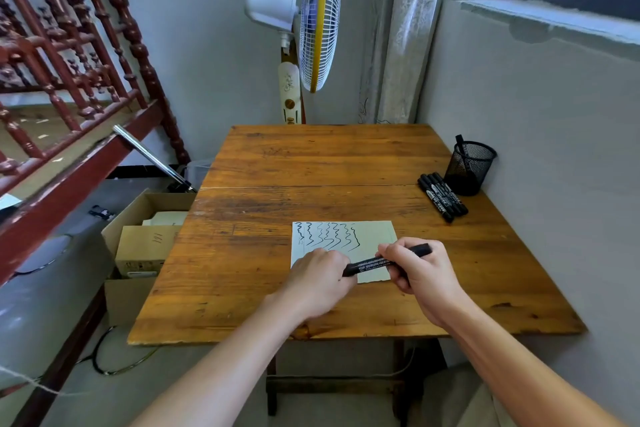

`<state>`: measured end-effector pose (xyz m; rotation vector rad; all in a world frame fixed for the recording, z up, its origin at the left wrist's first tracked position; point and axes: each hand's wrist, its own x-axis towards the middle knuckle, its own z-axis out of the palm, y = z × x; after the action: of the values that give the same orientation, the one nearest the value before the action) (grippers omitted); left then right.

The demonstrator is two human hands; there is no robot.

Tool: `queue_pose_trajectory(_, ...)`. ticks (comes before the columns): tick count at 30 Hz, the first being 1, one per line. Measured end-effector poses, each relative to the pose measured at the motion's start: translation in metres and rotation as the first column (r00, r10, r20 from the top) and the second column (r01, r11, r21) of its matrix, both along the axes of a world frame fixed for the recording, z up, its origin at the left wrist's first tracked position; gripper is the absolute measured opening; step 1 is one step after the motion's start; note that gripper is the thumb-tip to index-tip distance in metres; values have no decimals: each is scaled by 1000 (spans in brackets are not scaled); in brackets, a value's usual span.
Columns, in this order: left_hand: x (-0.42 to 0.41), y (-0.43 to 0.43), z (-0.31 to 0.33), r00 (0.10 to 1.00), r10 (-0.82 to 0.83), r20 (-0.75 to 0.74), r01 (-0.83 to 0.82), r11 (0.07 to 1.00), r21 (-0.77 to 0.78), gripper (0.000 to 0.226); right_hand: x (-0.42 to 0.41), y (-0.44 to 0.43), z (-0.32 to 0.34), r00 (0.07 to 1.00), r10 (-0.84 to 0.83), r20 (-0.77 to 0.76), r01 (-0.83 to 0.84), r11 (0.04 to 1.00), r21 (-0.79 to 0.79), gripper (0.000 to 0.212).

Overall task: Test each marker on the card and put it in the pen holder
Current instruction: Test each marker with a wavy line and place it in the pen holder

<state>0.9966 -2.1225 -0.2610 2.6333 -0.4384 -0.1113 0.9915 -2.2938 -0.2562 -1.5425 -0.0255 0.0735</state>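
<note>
A pale card (375, 234) with several black squiggly lines lies on the wooden table (311, 166). Over its near edge I hold one black marker (370, 264) level. My right hand (420, 274) grips the barrel, and my left hand (320, 279) is closed on the marker's left end. Whether the cap is on is hidden by my fingers. Three more black markers (441, 196) lie side by side at the right. Just behind them stands a black mesh pen holder (469, 166) with one marker sticking up inside.
The table's right side meets a grey wall. A standing fan (317, 14) rises behind the far edge. Open cardboard boxes (145, 236) sit on the floor to the left, beside a red carved wooden bed frame (69, 80).
</note>
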Motion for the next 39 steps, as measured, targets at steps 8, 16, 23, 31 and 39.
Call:
queue_pose_trajectory(8, 25, 43, -17, 980, 87, -177, -111, 985, -129, 45, 45, -22, -14, 969, -247, -6, 247, 969, -16, 20)
queue_pose_trajectory(16, 21, 33, -75, 958, 75, 278, -119, 982, 146, 27, 79, 2, -53, 945, -314, 92, 324, 938, -122, 8)
queue_pose_trajectory(23, 21, 33, -78, 948, 70, 309, -127, 978, 168, 28, 82, 2, -67, 942, -306, 135, 327, 929, -174, 7)
queue_pose_trajectory(31, 19, 33, -75, 944, 76, 320, -139, 975, 176, 27, 75, 2, -70, 938, -310, 158, 338, 917, -210, 7)
queue_pose_trajectory(39, 17, 32, -72, 943, 76, 324, -137, 976, 171, 27, 59, -7, -64, 941, -298, 160, 328, 918, -224, 9)
